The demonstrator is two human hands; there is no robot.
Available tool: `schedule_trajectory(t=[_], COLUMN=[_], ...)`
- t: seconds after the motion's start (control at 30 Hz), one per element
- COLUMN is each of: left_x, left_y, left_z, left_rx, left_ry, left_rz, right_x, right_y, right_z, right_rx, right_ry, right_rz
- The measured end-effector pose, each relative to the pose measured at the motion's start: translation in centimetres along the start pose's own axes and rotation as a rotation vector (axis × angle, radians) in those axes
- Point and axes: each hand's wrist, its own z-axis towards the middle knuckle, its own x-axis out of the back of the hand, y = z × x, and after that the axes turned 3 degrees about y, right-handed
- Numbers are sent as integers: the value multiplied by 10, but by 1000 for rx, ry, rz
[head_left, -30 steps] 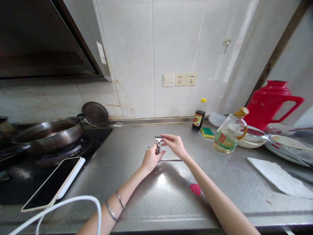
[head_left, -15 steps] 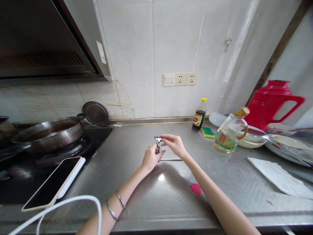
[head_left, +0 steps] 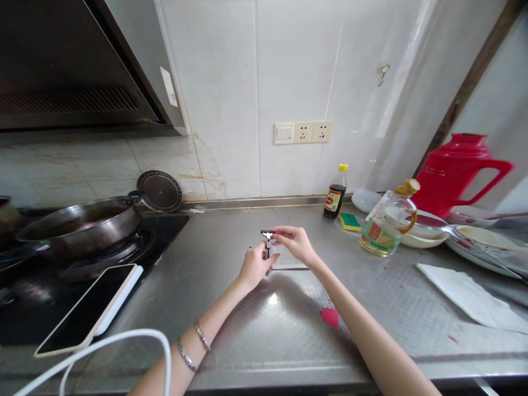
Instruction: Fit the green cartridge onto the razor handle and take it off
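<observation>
Above the metal counter (head_left: 231, 308), my left hand (head_left: 254, 268) grips the handle of a small razor (head_left: 268, 241), which stands upright with its dark T-shaped head on top. The fingertips of my right hand (head_left: 297, 243) pinch the right end of that head. My left fingers hide part of the handle. Behind the hands lies a thin straight strip or seam (head_left: 291, 268) on the counter; I cannot tell which. A pink mark (head_left: 329, 317) shows on the counter near my right forearm.
At left are a pan (head_left: 82, 225) on the stove and a phone (head_left: 86, 313) with a white cable (head_left: 124, 334). To the right stand a soy sauce bottle (head_left: 334, 195), sponge (head_left: 350, 222), oil jug (head_left: 381, 231), red thermos (head_left: 451, 176), dishes (head_left: 490, 247) and a paper towel (head_left: 466, 294).
The view has shifted very slightly. Both hands stay on the razor in nearly the same pose.
</observation>
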Motion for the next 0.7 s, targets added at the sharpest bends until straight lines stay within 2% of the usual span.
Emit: schedule_trajectory(t=[0.33, 0.7], left_x=[1, -2], left_y=[3, 2], left_z=[0, 0], left_rx=[33, 77], left_ry=[-53, -55], left_rz=[-77, -106], right_x=[7, 8], right_y=[-4, -7], right_z=[0, 0], right_rx=[-13, -50], right_ry=[-21, -25], right_rz=[-19, -56])
